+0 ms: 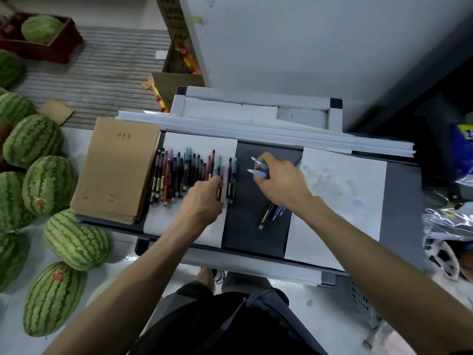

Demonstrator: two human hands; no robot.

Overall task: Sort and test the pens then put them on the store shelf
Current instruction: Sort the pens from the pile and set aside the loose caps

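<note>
A row of several pens (184,172) in black, red, purple and green lies on a white sheet (184,224) on the dark shelf (245,226). My left hand (204,201) reaches into the right end of the row, its fingers curled round a dark pen (219,194). My right hand (279,183) grips two light-blue pens (258,169), their tips pointing left. Under my right wrist lie a few loose pens (271,213) on the dark surface. A second white sheet (340,203) with faint scribbles lies to the right.
A stack of brown notebooks (120,170) sits at the shelf's left end. Several watermelons (48,185) lie on the floor to the left. A cardboard box (179,80) stands behind. Bags and packages (450,221) crowd the right side.
</note>
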